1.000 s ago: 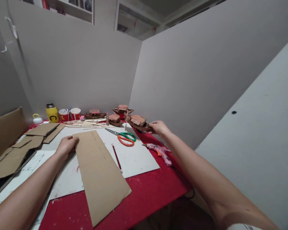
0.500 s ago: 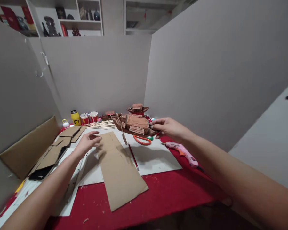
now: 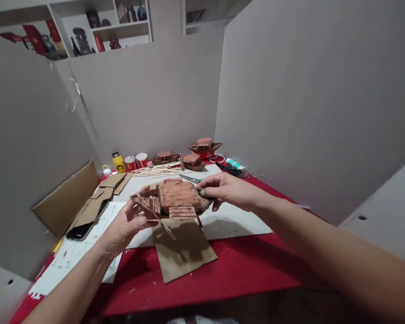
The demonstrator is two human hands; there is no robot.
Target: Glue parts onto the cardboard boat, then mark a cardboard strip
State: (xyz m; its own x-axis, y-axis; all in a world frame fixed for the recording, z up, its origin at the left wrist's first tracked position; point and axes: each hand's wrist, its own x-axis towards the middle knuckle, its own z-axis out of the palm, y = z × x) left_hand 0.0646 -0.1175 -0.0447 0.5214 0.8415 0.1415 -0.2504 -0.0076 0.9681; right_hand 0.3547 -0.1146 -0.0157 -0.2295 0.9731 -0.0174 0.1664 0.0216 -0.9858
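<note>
A brown model boat [image 3: 178, 197] with a domed reddish cabin roof is held up over the table. My right hand [image 3: 222, 191] pinches its right end between thumb and fingers. At the other end, my left hand [image 3: 126, 225] has its fingers round the hull, with the thumb below a thin oar [image 3: 158, 220] that slants down from the boat. Underneath lies a strip of brown cardboard [image 3: 185, 258] on white paper. Part of a pencil [image 3: 200, 223] shows just below the boat. Behind it, scissors [image 3: 190, 178] are partly hidden by my right hand.
More model boats [image 3: 205, 146] stand at the back, near thin wooden sticks [image 3: 160, 170]. Paper cups [image 3: 141, 160] and a yellow bottle [image 3: 119, 163] are at the back left. Cardboard pieces [image 3: 94, 207] cover a phone-like black object on the left. Grey partitions [image 3: 307, 90] enclose the red table [image 3: 148, 290].
The boat has come nearer and lower, still in my right hand. My left hand, empty before, has closed on its left end. The view has shifted, and the glue gun is out of sight.
</note>
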